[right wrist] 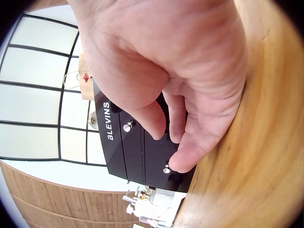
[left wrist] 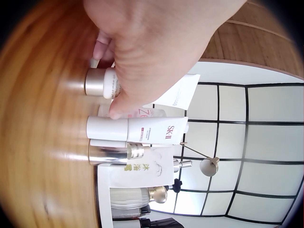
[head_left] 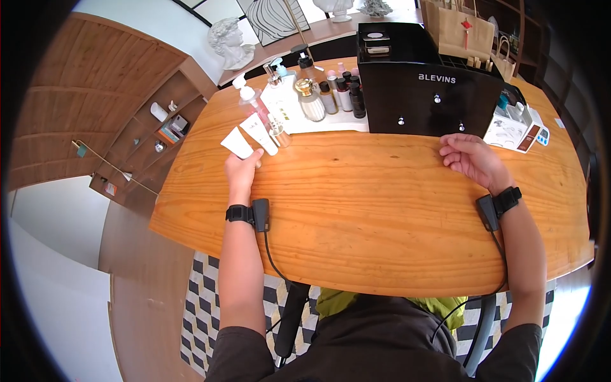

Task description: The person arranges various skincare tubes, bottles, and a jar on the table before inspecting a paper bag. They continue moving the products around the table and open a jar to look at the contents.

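At the table's left side my left hand point(head_left: 240, 173) grips a white squeeze tube point(head_left: 236, 143) low down, thumb on the near side. The tube stands on its pale metallic cap point(left wrist: 95, 82), its middle hidden by the hand in the left wrist view. Just right of it stands another white tube marked SK-II point(left wrist: 156, 130), beside a small bottle with a shiny base point(head_left: 279, 135). My right hand point(head_left: 474, 161) rests on the table with loosely curled fingers, holding nothing. Right behind it is a black BLEVINS drawer box point(head_left: 407, 95) with clear round knobs.
A white tray point(head_left: 340, 123) behind the tubes bears several bottles, among them a ribbed bottle with a gold cap point(head_left: 310, 102). A pink pump bottle point(head_left: 249, 95) stands at its left. Right of the black box is a white carton point(head_left: 512, 132); paper bags point(head_left: 464, 37) stand behind.
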A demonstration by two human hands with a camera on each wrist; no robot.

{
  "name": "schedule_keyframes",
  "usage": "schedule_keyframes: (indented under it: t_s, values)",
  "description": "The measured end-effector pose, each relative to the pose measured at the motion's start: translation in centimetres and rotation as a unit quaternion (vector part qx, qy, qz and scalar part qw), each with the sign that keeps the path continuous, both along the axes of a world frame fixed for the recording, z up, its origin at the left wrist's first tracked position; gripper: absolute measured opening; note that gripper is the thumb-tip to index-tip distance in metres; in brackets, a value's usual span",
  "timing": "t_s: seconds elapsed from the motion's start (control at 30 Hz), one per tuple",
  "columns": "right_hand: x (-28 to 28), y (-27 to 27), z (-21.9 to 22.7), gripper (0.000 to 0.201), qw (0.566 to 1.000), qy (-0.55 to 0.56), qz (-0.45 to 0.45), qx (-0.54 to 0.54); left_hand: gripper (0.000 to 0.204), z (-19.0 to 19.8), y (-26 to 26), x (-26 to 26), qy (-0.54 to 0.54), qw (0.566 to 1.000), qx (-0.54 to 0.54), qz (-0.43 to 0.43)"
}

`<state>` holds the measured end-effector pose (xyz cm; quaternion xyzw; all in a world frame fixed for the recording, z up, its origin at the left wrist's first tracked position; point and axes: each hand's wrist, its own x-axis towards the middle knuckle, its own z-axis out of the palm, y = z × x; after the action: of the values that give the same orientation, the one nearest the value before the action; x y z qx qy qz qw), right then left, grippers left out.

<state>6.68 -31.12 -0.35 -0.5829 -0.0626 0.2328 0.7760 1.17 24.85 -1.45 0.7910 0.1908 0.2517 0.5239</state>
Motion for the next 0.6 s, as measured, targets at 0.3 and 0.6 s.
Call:
schedule_keyframes:
  t_s: [0.3, 0.6]
  values:
    - [0.0, 0.1, 0.1, 0.021, 1.0, -0.001, -0.001, -0.001, 0.029, -0.4, 2.0, -0.3, -0.013, 0.997, -0.016, -0.078]
    - [0.0, 0.1, 0.1, 0.021, 1.0, 0.002, -0.004, -0.004, 0.033, -0.7, 2.0, -0.3, -0.023, 0.997, 0.052, -0.049]
